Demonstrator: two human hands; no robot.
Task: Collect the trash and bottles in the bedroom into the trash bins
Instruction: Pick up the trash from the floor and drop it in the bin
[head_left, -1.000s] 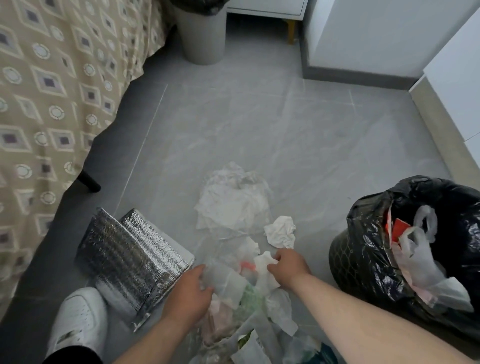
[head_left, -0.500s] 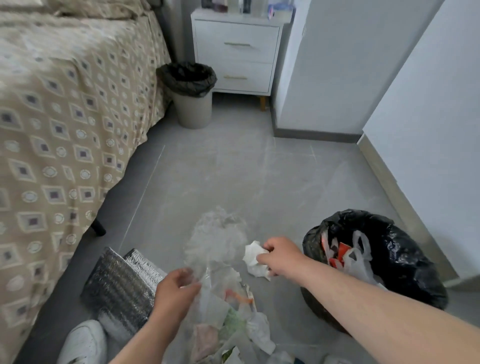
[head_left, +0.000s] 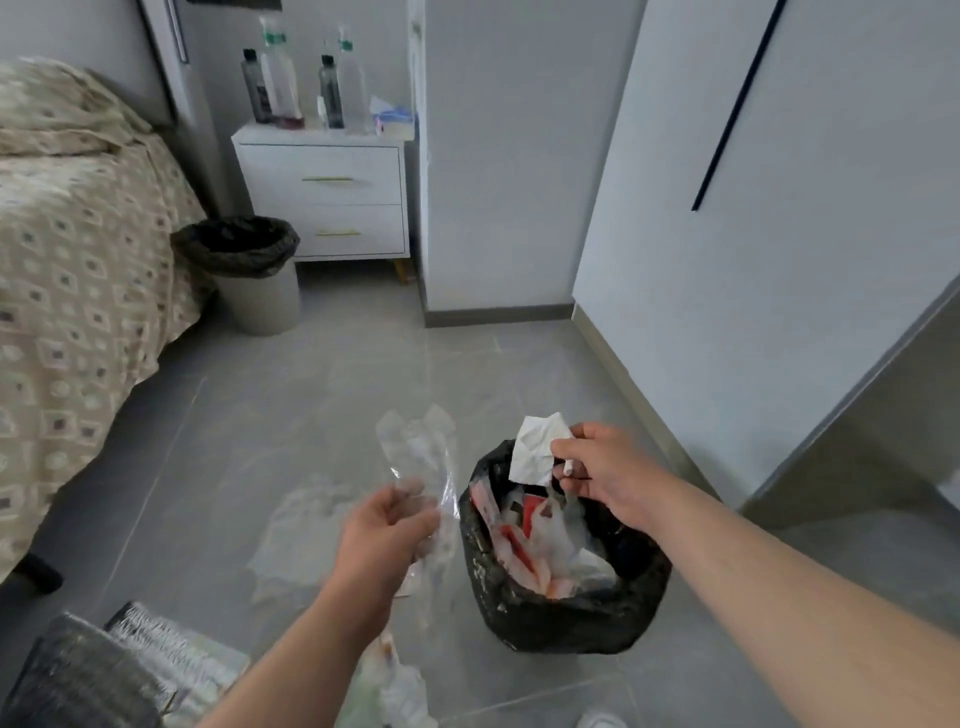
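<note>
Tissue over the black-bagged bin (head_left: 566, 618), plastic film alongside it.

I see the right hand (head_left: 608, 470) pinching a crumpled white tissue (head_left: 535, 448) between thumb and fingertips above the bin's far rim, while the left hand (head_left: 387, 535), just left of the bin, has its fingers closed around a limp clear plastic bag (head_left: 421, 467). The bin looks nearly full, so I judge the tissue could slide off the heap or drift past the rim, and the light film may cling to the fingers or spring back out. More plastic wrap (head_left: 301, 530) lies left of the bin on the grey tiled floor (head_left: 311, 395). Well beyond the bin stand a second lined bin (head_left: 249, 275), a patterned bed (head_left: 78, 249), and a white nightstand (head_left: 327, 192) with bottles (head_left: 306, 83) not yet collected.
</note>
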